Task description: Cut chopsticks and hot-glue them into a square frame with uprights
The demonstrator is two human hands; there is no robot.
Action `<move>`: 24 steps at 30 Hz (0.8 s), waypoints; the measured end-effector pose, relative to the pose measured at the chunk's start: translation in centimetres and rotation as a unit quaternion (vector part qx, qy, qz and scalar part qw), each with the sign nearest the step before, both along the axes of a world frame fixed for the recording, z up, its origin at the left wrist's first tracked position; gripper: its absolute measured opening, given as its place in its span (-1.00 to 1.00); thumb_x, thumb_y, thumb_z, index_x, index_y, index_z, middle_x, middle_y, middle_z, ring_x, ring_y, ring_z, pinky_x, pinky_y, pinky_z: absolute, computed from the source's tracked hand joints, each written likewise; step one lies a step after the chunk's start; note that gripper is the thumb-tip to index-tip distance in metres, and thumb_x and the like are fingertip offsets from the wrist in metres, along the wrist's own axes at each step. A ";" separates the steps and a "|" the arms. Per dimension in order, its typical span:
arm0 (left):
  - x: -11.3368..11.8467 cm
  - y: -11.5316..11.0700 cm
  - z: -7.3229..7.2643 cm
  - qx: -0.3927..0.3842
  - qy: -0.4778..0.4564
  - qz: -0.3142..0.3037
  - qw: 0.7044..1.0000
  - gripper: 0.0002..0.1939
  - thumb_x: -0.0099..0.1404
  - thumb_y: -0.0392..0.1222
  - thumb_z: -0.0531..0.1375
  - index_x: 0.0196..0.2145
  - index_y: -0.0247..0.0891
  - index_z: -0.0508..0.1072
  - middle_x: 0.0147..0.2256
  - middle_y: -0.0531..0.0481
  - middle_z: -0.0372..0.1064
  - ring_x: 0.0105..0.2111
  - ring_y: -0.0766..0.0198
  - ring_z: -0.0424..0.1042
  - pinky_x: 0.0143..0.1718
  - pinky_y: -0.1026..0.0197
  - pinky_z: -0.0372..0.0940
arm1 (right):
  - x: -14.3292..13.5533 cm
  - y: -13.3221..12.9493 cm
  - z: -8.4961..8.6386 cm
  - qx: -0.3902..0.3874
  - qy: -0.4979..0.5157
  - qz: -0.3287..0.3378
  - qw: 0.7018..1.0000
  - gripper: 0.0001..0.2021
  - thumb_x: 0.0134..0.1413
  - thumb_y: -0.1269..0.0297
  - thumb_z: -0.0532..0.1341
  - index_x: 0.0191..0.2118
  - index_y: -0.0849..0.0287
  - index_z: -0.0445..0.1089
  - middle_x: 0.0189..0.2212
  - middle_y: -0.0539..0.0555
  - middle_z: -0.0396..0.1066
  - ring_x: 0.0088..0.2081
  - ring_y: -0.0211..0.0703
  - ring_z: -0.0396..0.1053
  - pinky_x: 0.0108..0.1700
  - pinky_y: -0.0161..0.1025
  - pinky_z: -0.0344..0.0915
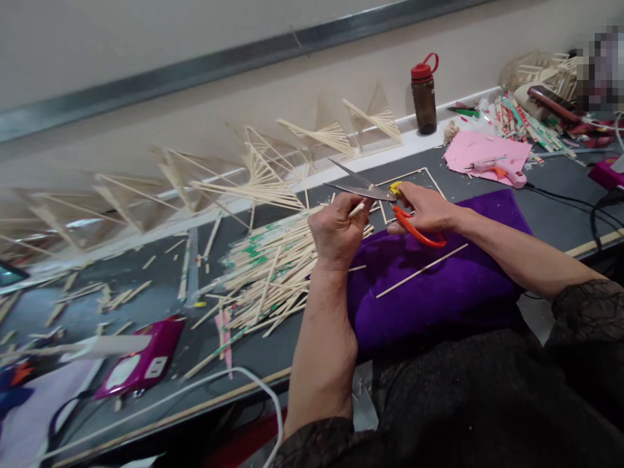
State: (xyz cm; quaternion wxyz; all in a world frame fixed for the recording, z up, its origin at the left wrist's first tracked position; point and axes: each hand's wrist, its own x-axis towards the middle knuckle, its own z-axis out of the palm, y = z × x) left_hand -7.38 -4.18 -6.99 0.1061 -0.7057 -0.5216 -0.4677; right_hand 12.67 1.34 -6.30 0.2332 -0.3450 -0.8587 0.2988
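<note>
My right hand [423, 207] grips a pair of scissors [358, 183] with orange and yellow handles. The blades are spread and point up to the left. My left hand [340, 224] is closed around a thin wooden stick [358, 209], whose end sticks out near the lower blade. Whether the blade touches the stick I cannot tell. Below both hands lies a purple cloth [419, 305] with a loose stick [422, 270] on it. Left of my left hand is a pile of wooden sticks [277, 270], some in green-printed wrappers. Beyond the scissors a stick frame [435, 183] lies on the table.
Twisted stick structures [273, 175] stand along the wall. A dark bottle [424, 101] with a red lid stands behind. At right, a glue gun [497, 170] rests by pink paper [475, 148]. A magenta power strip [141, 357] and white cable [253, 376] lie at left.
</note>
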 end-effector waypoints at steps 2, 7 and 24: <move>0.0 -0.2 0.2 -0.002 0.006 -0.008 1.000 -0.67 0.38 0.09 0.20 -0.37 -0.19 0.54 -0.62 0.14 0.36 -0.62 0.39 0.34 -0.50 0.33 0.16 | 0.1 0.0 0.2 -0.008 -0.008 0.002 1.000 -0.56 -0.14 0.07 0.33 -0.19 0.10 0.16 -0.25 0.04 0.31 -0.29 -0.13 0.24 -0.24 -0.18 0.14; 0.0 -0.6 0.8 -0.035 0.018 -0.008 0.999 -0.65 0.40 0.08 0.18 -0.39 -0.20 0.55 -0.61 0.10 0.36 -0.60 0.38 0.33 -0.49 0.32 0.16 | 0.2 -0.2 0.5 -0.018 -0.022 0.010 1.000 -0.54 -0.15 0.05 0.34 -0.18 0.11 0.16 -0.21 0.05 0.32 -0.26 -0.12 0.26 -0.21 -0.17 0.15; -0.1 -0.6 0.8 -0.014 0.053 0.011 0.998 -0.62 0.38 0.15 0.16 -0.39 -0.15 0.56 -0.54 0.06 0.46 -0.57 0.33 0.33 -0.49 0.25 0.11 | 0.2 -0.7 0.8 -0.047 -0.002 0.011 0.999 -0.65 -0.14 0.18 0.28 -0.29 0.07 0.09 -0.37 -0.04 0.27 -0.36 -0.18 0.18 -0.30 -0.19 0.07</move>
